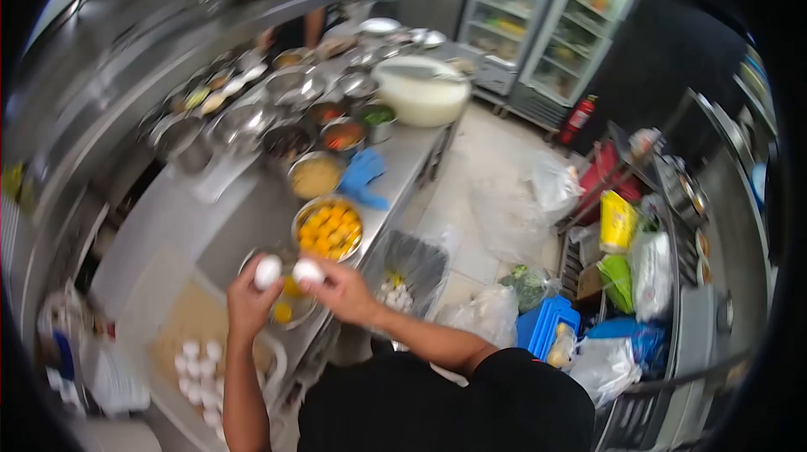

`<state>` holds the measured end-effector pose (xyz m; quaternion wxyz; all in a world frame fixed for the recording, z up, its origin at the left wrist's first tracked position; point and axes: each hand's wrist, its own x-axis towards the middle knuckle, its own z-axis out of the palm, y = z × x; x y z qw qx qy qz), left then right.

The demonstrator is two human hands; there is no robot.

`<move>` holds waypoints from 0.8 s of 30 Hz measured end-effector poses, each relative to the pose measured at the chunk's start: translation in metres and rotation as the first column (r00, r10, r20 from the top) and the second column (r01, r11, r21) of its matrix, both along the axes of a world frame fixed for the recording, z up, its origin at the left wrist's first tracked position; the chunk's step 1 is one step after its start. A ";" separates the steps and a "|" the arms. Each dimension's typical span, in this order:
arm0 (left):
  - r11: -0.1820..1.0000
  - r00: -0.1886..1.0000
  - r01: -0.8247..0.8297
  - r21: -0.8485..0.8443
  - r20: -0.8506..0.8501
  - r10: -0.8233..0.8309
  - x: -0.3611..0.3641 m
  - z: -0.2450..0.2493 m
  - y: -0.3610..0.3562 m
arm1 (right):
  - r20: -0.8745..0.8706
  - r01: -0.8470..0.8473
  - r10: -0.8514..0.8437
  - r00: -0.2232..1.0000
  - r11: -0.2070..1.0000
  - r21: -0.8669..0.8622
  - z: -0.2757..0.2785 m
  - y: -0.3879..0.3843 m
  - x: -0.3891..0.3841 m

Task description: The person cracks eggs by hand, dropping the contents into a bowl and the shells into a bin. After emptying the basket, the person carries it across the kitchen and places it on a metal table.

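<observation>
My left hand (245, 299) is closed around a white egg (267, 272), held over a metal bowl (306, 317). Beside it my right hand (343, 291) grips a second white egg (308, 270), its underside hidden by the fingers. Yellow yolk (282, 312) shows in the bowl below, partly covered by both hands. Just beyond stands a steel bowl (361, 244) full of egg yolks (328, 227). At the lower left, several white eggs (192, 368) lie in a pale tub (133, 330).
A lined bin (430, 271) with shells stands right of the counter (223, 233). A blue glove (363, 176) lies near bowls of chopped food and a large white tub (420, 95). Bags, a blue crate (538, 326) and a shelf rack (576, 254) line the right.
</observation>
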<state>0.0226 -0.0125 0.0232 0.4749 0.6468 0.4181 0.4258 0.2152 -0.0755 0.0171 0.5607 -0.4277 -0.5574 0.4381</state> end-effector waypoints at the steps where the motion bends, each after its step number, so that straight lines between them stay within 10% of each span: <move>1: 0.999 0.992 -0.019 0.042 -0.124 0.024 -0.001 0.001 0.000 | 0.072 0.042 -0.041 0.997 0.999 -0.011 0.003 0.002 0.001; 11: 0.997 0.998 0.028 0.068 -0.050 -0.024 0.005 0.006 -0.007 | 0.315 0.102 -0.320 0.893 0.828 0.552 0.039 0.021 -0.031; 13: 0.996 0.995 0.046 0.076 -0.092 -0.039 0.003 0.007 -0.011 | 0.340 0.042 -0.216 0.915 0.891 0.452 0.009 0.031 -0.041; 17: 1.000 0.993 0.000 -0.026 -0.114 -0.003 -0.016 -0.012 -0.014 | -0.139 0.052 -0.041 0.989 0.996 0.071 0.003 0.031 -0.050; 20: 0.998 0.968 -0.053 -0.037 -0.249 0.043 -0.022 -0.002 -0.017 | -0.626 -0.304 0.131 0.769 0.936 -0.177 0.001 0.047 -0.028; 22: 0.989 0.993 0.013 -0.146 0.117 0.004 -0.023 -0.018 -0.014 | -0.597 -0.296 0.097 0.796 0.923 -0.245 -0.005 0.050 -0.019; 24: 0.913 1.000 -0.011 -0.409 -0.010 0.007 -0.027 0.002 -0.014 | -0.332 -0.260 0.160 0.930 0.923 -0.283 -0.013 0.050 -0.013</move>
